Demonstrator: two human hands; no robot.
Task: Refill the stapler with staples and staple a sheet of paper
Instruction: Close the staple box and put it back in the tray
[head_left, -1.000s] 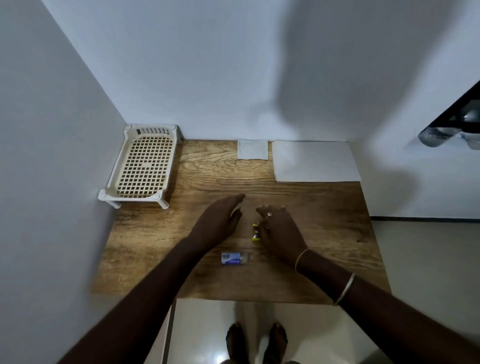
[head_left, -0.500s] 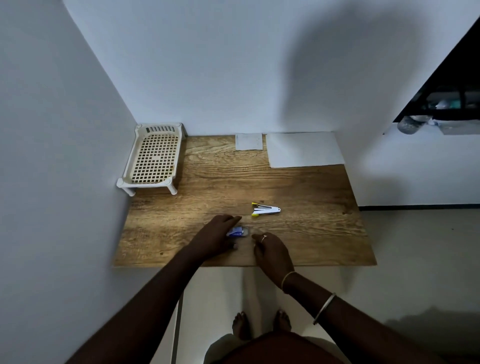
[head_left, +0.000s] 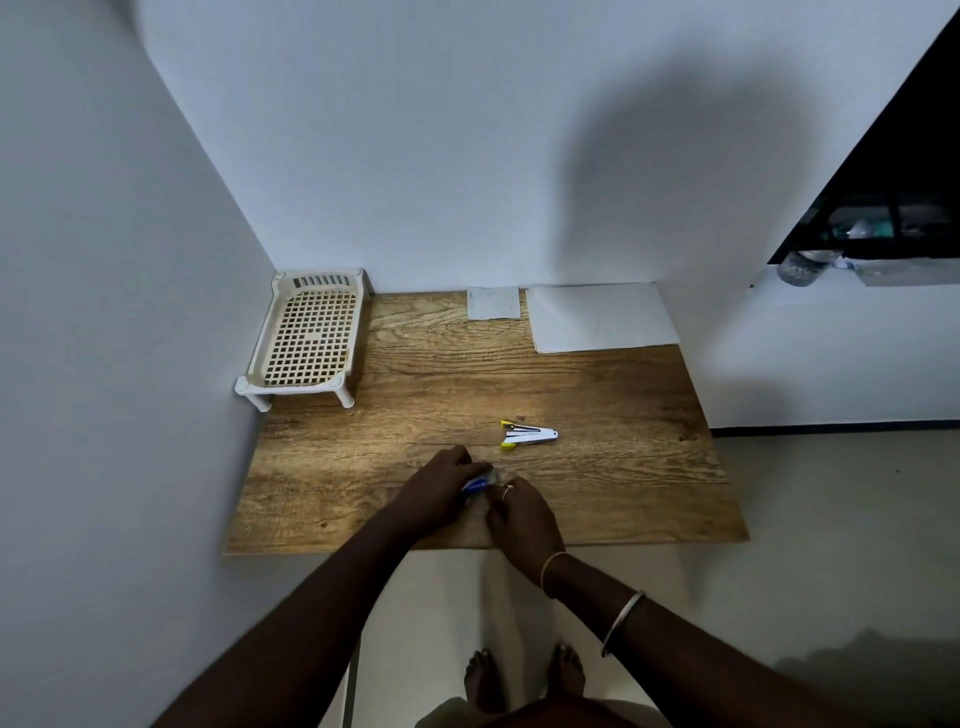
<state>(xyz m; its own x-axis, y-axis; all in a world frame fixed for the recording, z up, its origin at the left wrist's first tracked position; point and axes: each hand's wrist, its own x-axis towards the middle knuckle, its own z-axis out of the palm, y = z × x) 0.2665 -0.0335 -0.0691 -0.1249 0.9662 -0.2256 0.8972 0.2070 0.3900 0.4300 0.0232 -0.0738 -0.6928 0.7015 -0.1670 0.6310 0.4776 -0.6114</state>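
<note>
Pale walls (head_left: 415, 156) close in a corner around a wood-grain counter (head_left: 597, 395), seen from the head camera looking down over both arms. Toward the middle of the counter lies the stapler (head_left: 529, 434), white with yellow tips. Its long axis runs left to right, the opened yellow mouth points left and the narrow hinged end points right. Nothing touches it.

Just nearer the front edge, both hands meet over a small blue-and-white staple box (head_left: 478, 484). The left hand (head_left: 441, 493) has its fingers curled round the box from the left. The right hand (head_left: 522, 519) has its fingers bent onto the box's right end. The hands hide most of the box, so I cannot tell which way it lies.

At the back right a white sheet of paper (head_left: 600, 317) lies flat against the wall, with a smaller square of paper (head_left: 493, 303) just beside it to the left. A cream slotted rack (head_left: 306, 338) stands on short legs in the far left corner, well apart from the hands.
</note>
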